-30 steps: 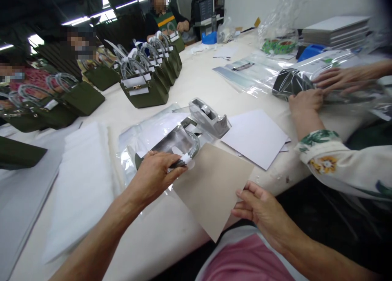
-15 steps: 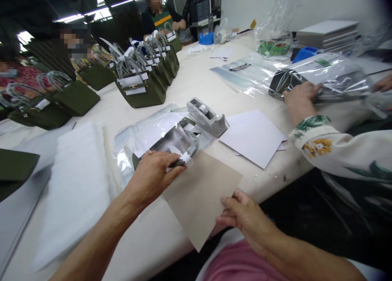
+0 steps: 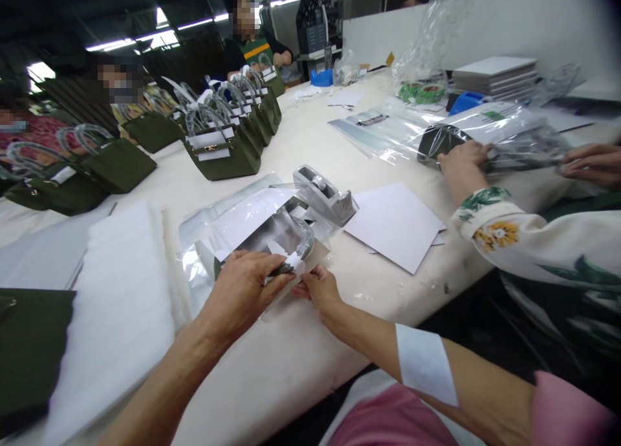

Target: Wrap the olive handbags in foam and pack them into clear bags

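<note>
Bag [image 3: 280,231] just beyond the left hand [image 3: 245,284], handles [image 3: 307,240] in its grip

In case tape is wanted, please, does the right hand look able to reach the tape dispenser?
Probably yes: the right hand is near the tape dispenser and nothing tall seems between, though its fingertips look occupied at the clear plastic.

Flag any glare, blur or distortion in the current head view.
All in the head view: glare streaks the plastic by the left hand; ceiling lights burn out; the upper-right corner darkens and blurs; the scene looks tilted.
</note>
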The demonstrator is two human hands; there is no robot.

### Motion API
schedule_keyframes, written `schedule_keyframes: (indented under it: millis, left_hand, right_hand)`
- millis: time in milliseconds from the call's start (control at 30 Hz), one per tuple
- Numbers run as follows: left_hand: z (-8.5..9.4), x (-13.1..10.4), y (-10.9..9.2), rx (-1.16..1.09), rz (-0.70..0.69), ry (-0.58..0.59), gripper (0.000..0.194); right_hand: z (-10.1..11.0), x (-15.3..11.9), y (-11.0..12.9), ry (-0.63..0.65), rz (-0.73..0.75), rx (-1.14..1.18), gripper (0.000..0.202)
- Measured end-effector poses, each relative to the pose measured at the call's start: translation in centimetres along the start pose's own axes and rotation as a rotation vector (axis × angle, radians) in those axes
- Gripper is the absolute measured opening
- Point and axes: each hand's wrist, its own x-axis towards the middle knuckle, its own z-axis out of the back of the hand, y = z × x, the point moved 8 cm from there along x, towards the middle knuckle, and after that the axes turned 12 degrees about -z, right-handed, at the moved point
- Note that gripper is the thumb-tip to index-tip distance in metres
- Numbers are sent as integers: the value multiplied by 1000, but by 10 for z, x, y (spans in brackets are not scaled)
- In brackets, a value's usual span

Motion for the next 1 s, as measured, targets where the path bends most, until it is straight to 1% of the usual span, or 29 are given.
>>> schedule_keyframes:
  millis: [100, 233, 300, 400, 500, 567, 600, 633, 700, 733, 767, 800, 833, 867, 900, 1000]
  left_hand:
    - [0, -4, -1, -13, 8, -18, 20]
    - [4, -9, -1, -30, 24, -51, 18]
    - [6, -12, -2, -28, 20, -63, 17]
    - [3, -17, -5, 21, 1, -111, 14]
    - [-10, -26, -13, 136, -16, -148, 8]
    - [-20, -34, -23, 220, -32, -156, 11]
    - [-23, -37, -30, 259, -59, -183, 12]
    - [-22, -40, -39, 309, -105, -237, 13]
    - [-10, -45, -58, 439, -186, -399, 21]
    - [-2, -46, -64, 513, -191, -482, 26]
    - [6, -44, -66, 586, -164, -541, 31]
    - [12, -40, -64, 649, -114, -566, 36]
    - [17, -34, -58, 696, -51, -554, 38]
    - [19, -26, -51, 729, -4, -517, 38]
    - [18, -18, -43, 752, 16, -463, 35]
    - [10, -5, -26, 776, -16, -353, 27]
  right_hand:
    - [6, 1, -1, -22, -3, -31, 23]
    - [21, -7, 4, -70, 0, -86, 42]
    - [19, -5, 5, -55, -16, -125, 38]
    - [8, 4, 3, -20, -40, -172, 24]
    - [-3, 7, 5, 4, -12, -186, 19]
    - [-6, 3, 10, 19, 23, -180, 17]
    - [-7, -1, 13, 25, 39, -176, 18]
    - [-7, -4, 16, 29, 53, -174, 19]
    - [-8, -11, 21, 30, 70, -172, 20]
    - [-7, -13, 22, 27, 74, -174, 19]
    - [-7, -14, 23, 24, 78, -176, 19]
    - [-7, -14, 24, 19, 83, -181, 20]
    - [-7, -13, 24, 14, 90, -189, 21]
    - [-7, -12, 24, 10, 100, -200, 21]
    - [-7, -10, 23, 8, 112, -215, 21]
    - [-7, -7, 25, 9, 158, -282, 19]
